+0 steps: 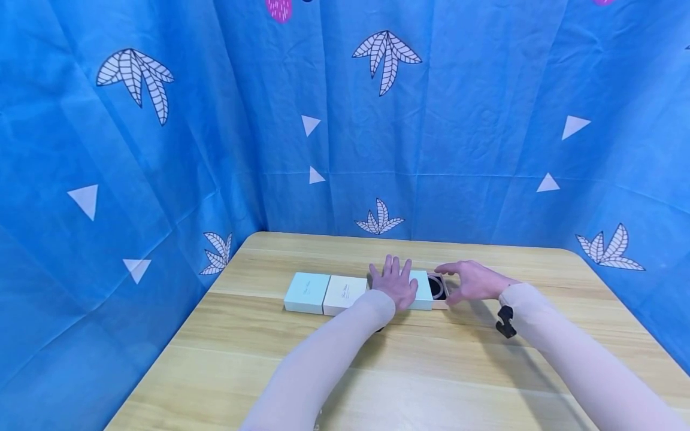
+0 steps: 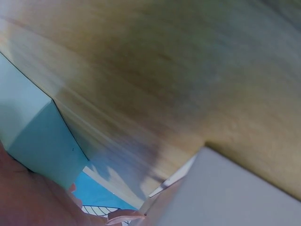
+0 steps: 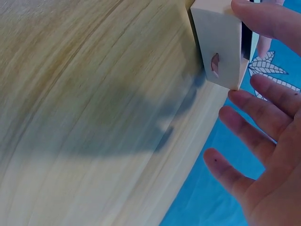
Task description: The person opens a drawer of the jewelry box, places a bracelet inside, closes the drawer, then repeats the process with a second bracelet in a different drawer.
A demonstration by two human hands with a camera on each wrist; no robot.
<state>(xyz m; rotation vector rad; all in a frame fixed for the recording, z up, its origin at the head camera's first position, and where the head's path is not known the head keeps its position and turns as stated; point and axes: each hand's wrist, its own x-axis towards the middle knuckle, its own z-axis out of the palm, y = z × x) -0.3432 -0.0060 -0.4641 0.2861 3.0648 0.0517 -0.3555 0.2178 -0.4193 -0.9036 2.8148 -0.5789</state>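
My left hand (image 1: 396,286) rests with spread fingers on the lid of a mint-green box (image 1: 421,293); in the left wrist view this box (image 2: 40,136) shows beside the palm. From its right end projects a pale pink drawer (image 1: 440,304), with a dark inside holding a pale ring-shaped thing (image 1: 441,291). My right hand (image 1: 477,281) grips the drawer's outer end across its width. In the right wrist view, thumb and one fingertip meet opposite corners of the drawer end (image 3: 223,42), which has a small slot; the other fingers stay spread.
Left of the left hand, a second mint box (image 1: 307,292) and a cream box (image 1: 345,292) stand side by side, both closed. All the boxes are on a light wooden table (image 1: 431,377). Behind hangs a blue patterned curtain (image 1: 474,120). A black clip-like piece (image 1: 505,322) is at the right wrist.
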